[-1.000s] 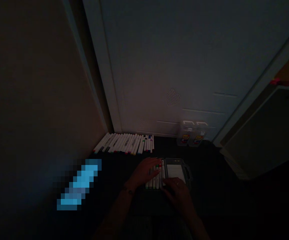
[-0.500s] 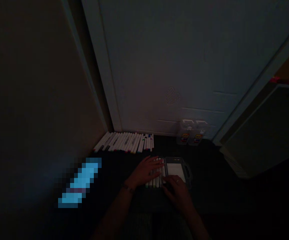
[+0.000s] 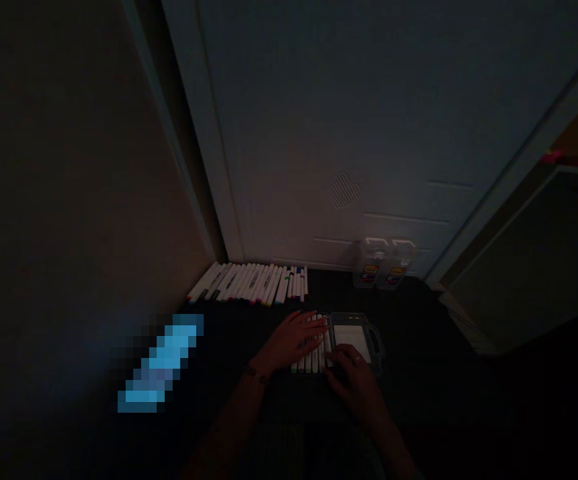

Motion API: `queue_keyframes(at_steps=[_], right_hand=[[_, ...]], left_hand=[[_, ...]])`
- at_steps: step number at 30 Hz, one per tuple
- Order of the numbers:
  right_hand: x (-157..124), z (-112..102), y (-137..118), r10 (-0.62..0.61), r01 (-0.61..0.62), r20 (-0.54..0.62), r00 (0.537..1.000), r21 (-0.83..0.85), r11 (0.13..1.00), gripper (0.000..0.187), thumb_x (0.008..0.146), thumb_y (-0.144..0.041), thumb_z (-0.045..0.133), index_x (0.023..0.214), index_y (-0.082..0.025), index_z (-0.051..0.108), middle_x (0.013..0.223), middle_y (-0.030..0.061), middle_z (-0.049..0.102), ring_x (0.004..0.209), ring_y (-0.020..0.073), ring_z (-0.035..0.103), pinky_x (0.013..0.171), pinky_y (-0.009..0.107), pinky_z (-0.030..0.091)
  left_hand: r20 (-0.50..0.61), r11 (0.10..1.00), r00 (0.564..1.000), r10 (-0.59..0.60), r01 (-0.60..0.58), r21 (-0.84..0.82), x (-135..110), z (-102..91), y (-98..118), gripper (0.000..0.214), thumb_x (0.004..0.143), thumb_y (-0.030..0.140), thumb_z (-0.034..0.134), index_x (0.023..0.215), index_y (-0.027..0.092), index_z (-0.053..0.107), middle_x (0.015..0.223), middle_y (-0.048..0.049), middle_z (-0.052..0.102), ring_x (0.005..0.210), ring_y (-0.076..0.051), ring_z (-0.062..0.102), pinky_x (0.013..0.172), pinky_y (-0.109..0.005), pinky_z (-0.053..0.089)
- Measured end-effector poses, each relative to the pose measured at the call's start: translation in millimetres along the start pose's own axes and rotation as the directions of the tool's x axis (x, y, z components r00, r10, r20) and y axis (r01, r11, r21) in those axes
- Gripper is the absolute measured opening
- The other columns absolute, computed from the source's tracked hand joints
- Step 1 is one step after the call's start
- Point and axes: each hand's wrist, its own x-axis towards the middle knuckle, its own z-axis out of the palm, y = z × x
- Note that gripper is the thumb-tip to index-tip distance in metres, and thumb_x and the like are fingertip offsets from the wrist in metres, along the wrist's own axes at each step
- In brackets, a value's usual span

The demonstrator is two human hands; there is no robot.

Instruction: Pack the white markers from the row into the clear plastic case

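Observation:
A clear plastic carry case (image 3: 376,333) lies open on the dark table, hinged down its middle. White markers (image 3: 308,365) lie side by side in its left half. My left hand (image 3: 296,340) rests flat across them, fingers stretched out to the right. At the rightmost marker (image 3: 327,340), beside the hinge, the bent fingers and thumb of my right hand (image 3: 353,373) close around its near end. Dim light hides the exact contact there. A white sheet or insert (image 3: 351,339) shows in the right half of the case.
A row of loose white markers (image 3: 249,283) with coloured ends lies at the back left against the wall. Two clear cases (image 3: 369,267) with labels stand upright at the back right. A pixelated blue glowing patch (image 3: 169,353) is at left.
Both hands stay almost in place over the case. My right hand's fingers have shifted very slightly upward and right.

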Motion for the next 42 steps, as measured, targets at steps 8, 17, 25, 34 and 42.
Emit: queue_keyframes(at_steps=[8, 17, 25, 34, 42], right_hand=[[-1.5, 4.5, 3.1, -0.023, 0.023, -0.016, 1.0, 0.004, 1.0, 0.027, 0.085, -0.024, 0.052, 0.112, -0.025, 0.055, 0.108, 0.0081, 0.055, 0.099, 0.0219, 0.057, 0.084, 0.037, 0.051], [-2.0, 3.1, 3.2, 0.015, -0.016, 0.026, 1.0, 0.039, 0.999, 0.029, 0.085, -0.024, 0.053, 0.114, -0.025, 0.054, 0.109, 0.0082, 0.055, 0.102, 0.022, 0.056, 0.087, 0.038, 0.05], [-1.7, 1.9, 2.4, 0.053, -0.054, 0.027, 0.998, 0.041, 0.998, 0.029, 0.084, -0.026, 0.054, 0.113, -0.025, 0.056, 0.11, 0.008, 0.055, 0.101, 0.0216, 0.056, 0.088, 0.036, 0.049], [-1.7, -2.8, 4.7, 0.071, -0.077, 0.074, 0.995, 0.071, 0.995, 0.031, 0.086, -0.029, 0.051, 0.116, -0.026, 0.054, 0.109, 0.0077, 0.056, 0.099, 0.0222, 0.057, 0.087, 0.038, 0.048], [-1.4, -2.3, 6.3, 0.049, -0.05, 0.071, 0.996, 0.025, 0.998, 0.03, 0.087, -0.03, 0.049, 0.116, -0.025, 0.055, 0.108, 0.0083, 0.056, 0.096, 0.0222, 0.058, 0.084, 0.037, 0.049]], left_hand=[[0.007, 1.0, 1.0, 0.006, -0.006, 0.01, -0.8, -2.7, 1.1, 0.038, 0.092, 0.038, 0.038, 0.129, 0.037, 0.044, 0.136, 0.0051, 0.046, 0.131, -0.018, 0.032, 0.108, -0.043, 0.023], [0.04, 0.999, 0.999, -0.005, 0.006, -0.036, -0.1, -1.8, -2.4, 0.041, 0.089, 0.035, 0.043, 0.13, 0.037, 0.042, 0.136, 0.0045, 0.046, 0.131, -0.019, 0.031, 0.108, -0.044, 0.023], [0.039, 0.999, 0.999, 0.017, -0.015, -0.042, -0.1, 0.8, -5.6, 0.044, 0.089, 0.036, 0.044, 0.132, 0.038, 0.038, 0.138, 0.0063, 0.042, 0.132, -0.019, 0.03, 0.109, -0.043, 0.02], [0.045, 1.0, 0.999, 0.005, -0.005, -0.007, -1.7, 0.8, -0.8, 0.048, 0.088, 0.041, 0.045, 0.134, 0.036, 0.036, 0.139, 0.0061, 0.041, 0.133, -0.02, 0.028, 0.109, -0.043, 0.02], [0.019, 1.0, 1.0, 0.018, -0.018, -0.021, -2.5, -1.0, -1.6, 0.048, 0.086, 0.046, 0.046, 0.132, 0.033, 0.04, 0.137, 0.0044, 0.044, 0.131, -0.021, 0.031, 0.106, -0.04, 0.026]])
